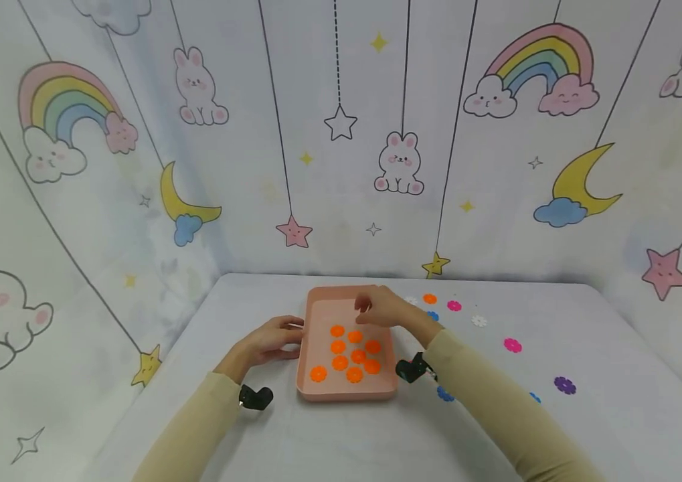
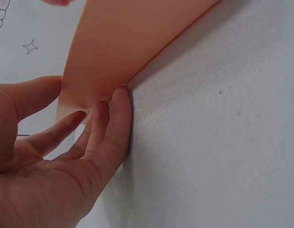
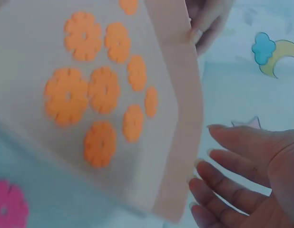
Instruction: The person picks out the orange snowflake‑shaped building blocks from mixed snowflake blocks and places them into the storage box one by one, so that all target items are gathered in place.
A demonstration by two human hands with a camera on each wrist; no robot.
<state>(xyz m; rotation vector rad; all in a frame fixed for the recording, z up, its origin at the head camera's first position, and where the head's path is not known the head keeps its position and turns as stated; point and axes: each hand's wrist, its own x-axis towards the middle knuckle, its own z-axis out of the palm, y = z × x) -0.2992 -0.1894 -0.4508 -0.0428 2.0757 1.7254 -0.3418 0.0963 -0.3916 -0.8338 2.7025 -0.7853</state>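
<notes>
A pink tray lies on the white table, holding several flat orange flower-shaped discs mostly in its near half. My left hand is at the tray's left side. In the left wrist view, its fingertips touch the outer wall low down and the thumb meets it higher up, without wrapping round it. Over the far right part of the tray is my right hand. Its fingers are spread and loosely bent with nothing between them, as the right wrist view shows beside the tray wall.
To the tray's right, loose flower discs lie scattered: an orange one, pink ones, a white one, blue ones and a purple one. Some are partly hidden by the right arm. A cartoon-printed backdrop stands behind the table.
</notes>
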